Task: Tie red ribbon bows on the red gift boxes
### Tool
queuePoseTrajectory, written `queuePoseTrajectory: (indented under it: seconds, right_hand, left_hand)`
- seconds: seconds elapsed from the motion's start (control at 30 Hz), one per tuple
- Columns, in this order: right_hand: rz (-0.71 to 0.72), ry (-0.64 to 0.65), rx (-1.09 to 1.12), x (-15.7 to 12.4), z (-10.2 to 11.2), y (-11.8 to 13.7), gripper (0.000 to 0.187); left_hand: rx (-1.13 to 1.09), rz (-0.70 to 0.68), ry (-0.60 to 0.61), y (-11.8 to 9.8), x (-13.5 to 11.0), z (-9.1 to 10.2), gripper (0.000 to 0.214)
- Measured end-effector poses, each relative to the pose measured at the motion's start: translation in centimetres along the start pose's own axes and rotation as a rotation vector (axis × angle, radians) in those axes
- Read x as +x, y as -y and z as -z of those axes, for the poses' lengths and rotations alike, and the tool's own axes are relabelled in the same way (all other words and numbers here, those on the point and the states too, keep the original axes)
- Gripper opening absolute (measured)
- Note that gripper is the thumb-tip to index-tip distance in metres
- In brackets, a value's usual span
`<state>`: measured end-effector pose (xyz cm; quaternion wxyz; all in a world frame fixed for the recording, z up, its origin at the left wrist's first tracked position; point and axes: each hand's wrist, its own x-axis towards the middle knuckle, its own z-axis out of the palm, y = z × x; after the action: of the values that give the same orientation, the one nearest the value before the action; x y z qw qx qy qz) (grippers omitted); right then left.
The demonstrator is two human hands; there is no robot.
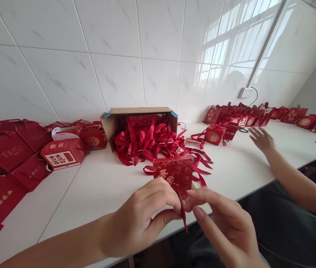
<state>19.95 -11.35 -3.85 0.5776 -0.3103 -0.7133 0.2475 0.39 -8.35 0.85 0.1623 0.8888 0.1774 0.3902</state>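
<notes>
A small red gift box (173,172) with gold characters stands on the white table (96,186) just beyond my hands. My left hand (141,219) pinches a thin red ribbon (183,214) that hangs down from the box's near side. My right hand (225,227) meets it from the right, with thumb and forefinger pinched on the same ribbon. Behind the box, a cardboard carton (141,111) lies on its side, and red ribbons (147,139) spill out of it.
Red gift bags and boxes (13,156) crowd the table's left end. More small red boxes (238,117) line the wall at the right. Another person's hand (261,139) and forearm reach over the table at the right. A wall socket (245,92) sits above.
</notes>
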Motion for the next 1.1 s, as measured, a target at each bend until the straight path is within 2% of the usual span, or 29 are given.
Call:
queuePoseTrajectory:
  seconds: [0.1,0.17,0.23,0.33,0.47,0.67,0.9,1.1]
  right_hand:
    - [0.054,0.234,0.042,0.4,1.2,-0.5,0.041]
    - [0.089,0.303,0.086,0.8,1.4,-0.6,0.045]
    - [0.114,0.281,0.129,1.2,1.2,-0.6,0.043]
    - [0.129,0.247,0.178,1.6,0.7,-0.4,0.031]
    - [0.107,0.293,0.243,1.6,0.6,-0.5,0.021]
    - [0.009,0.328,0.225,1.1,0.7,-1.1,0.019]
    - [-0.136,0.306,0.242,0.7,0.4,-0.7,0.015]
    - [-0.082,0.190,0.244,0.6,-0.1,-0.6,0.021]
  left_hand:
    - [-0.084,0.016,0.075,-0.3,0.3,0.4,0.014]
    - [-0.062,0.022,0.069,-0.4,0.4,0.5,0.013]
    - [-0.029,0.024,0.063,-0.4,0.3,0.5,0.012]
    - [-0.015,0.026,0.069,-0.2,0.3,0.4,0.011]
    - [-0.035,0.025,0.100,0.2,0.3,0.4,0.012]
    - [-0.025,0.036,0.144,0.7,0.0,0.2,0.014]
    - [0.145,-0.017,0.100,0.7,-0.3,-0.5,0.013]
    - [0.157,0.056,0.045,0.7,-0.9,-1.3,0.016]
